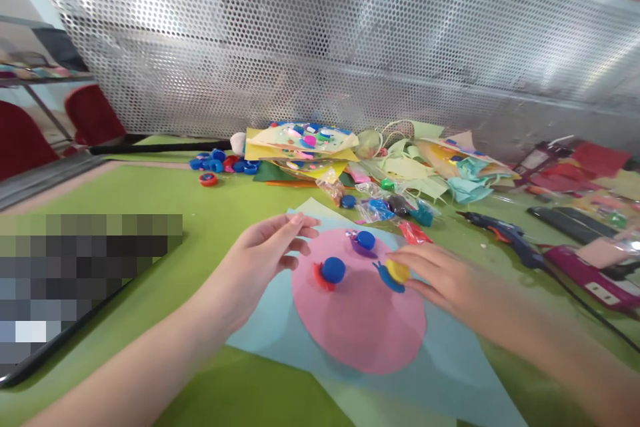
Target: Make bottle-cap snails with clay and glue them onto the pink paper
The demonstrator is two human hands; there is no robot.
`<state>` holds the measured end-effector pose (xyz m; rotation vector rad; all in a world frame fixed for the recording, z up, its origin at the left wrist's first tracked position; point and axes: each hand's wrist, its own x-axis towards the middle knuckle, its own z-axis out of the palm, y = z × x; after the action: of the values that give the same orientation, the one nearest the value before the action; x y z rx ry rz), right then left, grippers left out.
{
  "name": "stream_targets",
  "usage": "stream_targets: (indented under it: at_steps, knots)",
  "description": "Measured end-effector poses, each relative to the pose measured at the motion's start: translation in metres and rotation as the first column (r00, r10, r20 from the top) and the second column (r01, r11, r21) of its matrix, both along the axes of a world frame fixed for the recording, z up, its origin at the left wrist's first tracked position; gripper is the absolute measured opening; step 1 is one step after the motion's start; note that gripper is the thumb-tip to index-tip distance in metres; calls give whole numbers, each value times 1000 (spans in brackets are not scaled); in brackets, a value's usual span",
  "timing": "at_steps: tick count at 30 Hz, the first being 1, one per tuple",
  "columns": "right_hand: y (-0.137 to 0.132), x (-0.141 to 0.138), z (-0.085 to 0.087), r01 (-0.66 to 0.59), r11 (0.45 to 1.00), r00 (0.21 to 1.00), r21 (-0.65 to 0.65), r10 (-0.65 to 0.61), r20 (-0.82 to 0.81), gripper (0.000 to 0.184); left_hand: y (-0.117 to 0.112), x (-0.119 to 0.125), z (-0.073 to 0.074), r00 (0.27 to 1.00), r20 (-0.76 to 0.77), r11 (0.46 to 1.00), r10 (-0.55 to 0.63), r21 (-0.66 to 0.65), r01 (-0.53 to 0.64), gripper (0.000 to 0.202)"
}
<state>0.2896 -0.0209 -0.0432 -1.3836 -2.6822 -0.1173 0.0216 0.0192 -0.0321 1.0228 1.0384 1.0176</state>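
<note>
A pink paper circle (360, 340) lies on a light blue sheet (270, 327). Three small snail figures are on the circle: one with a red body and blue shell (333, 270), one with a purple body and blue shell (366, 240), and a blue snail with a yellow shell (397, 271). My right hand (440, 273) grips the yellow-shelled snail from the right, thumb and fingers at its shell. My left hand (273, 247) hovers over the circle's left edge, fingers loosely curled and apart, with nothing visible in them.
Bottle caps (215, 161) lie at the back left beside a stack of decorated paper (300, 147). Small plastic bags (375, 203) sit behind the sheet. On the right are a glue gun (510, 240) with its cord and a magenta power strip (590, 273). A perforated metal panel (300, 47) stands behind.
</note>
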Motion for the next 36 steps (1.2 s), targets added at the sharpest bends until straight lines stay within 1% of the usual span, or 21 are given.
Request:
stream_targets:
  at_steps: [4, 7, 9, 11, 14, 16, 19, 21, 23, 26, 28, 29, 30, 31, 33, 34, 35, 36]
  knots:
    - [5, 0, 2, -48, 998, 998, -48, 50, 41, 34, 0, 0, 2, 1000, -12, 1000, 0, 1, 0, 31]
    - [4, 5, 0, -86, 995, 993, -58, 90, 73, 51, 0, 0, 3, 1000, -20, 1000, -1, 1, 1, 28]
    - [3, 8, 0, -104, 994, 990, -32, 107, 96, 65, 0, -1, 3, 1000, -18, 1000, -4, 2, 4, 26]
    - [0, 10, 2, -94, 996, 988, 11, 92, 125, 73, 0, -1, 3, 1000, -14, 1000, -7, 6, 7, 25]
    - [-6, 8, 5, -61, 996, 983, 65, 49, 176, 73, 0, -2, 3, 1000, -17, 1000, -2, 14, 2, 24]
    - [-11, 4, 5, -80, 992, 977, 102, 58, 204, 70, -1, -1, 4, 1000, -22, 1000, -1, 20, 1, 25]
    - [-19, -3, 1, -123, 981, 965, 148, 84, 247, 65, 0, 0, 4, 1000, -27, 1000, -2, 22, 2, 25]
    - [-24, -5, -5, -137, 974, 959, 183, 84, 270, 63, 0, 0, 4, 999, -45, 999, -5, 34, 6, 25]
    - [-28, -5, -14, -145, 963, 959, 227, 80, 270, 64, -1, 1, 4, 994, -103, 996, -22, 86, 31, 27]
    - [-31, -3, -27, -125, 950, 973, 286, 61, 222, 75, -5, 1, 4, 961, -272, 962, -51, 244, 120, 29]
    - [-31, -1, -33, -103, 950, 982, 293, 51, 180, 81, -10, 2, 5, 908, -417, 919, -35, 343, 194, 29]
    - [-31, -1, -35, -97, 953, 986, 286, 52, 159, 82, -12, 2, 4, 869, -495, 888, -23, 389, 246, 29]
    - [-31, -1, -35, -91, 959, 989, 268, 55, 139, 82, -15, 3, 3, 821, -571, 843, -11, 436, 314, 31]
    - [-31, 0, -35, -84, 966, 991, 245, 56, 121, 82, -17, 3, 1, 768, -640, 782, 5, 482, 396, 36]
    - [-31, 1, -34, -66, 979, 995, 190, 51, 82, 79, -19, 6, -5, 664, -747, 612, 21, 535, 583, 52]
    - [-31, 1, -34, -54, 985, 997, 166, 45, 61, 79, -20, 8, -8, 619, -785, 523, 19, 535, 663, 61]
    - [-31, 1, -34, -44, 988, 998, 146, 38, 39, 79, -20, 11, -12, 579, -815, 450, 9, 520, 726, 69]
    - [-31, 2, -34, -38, 990, 999, 134, 36, 19, 78, -19, 13, -15, 540, -842, 394, -10, 493, 776, 76]
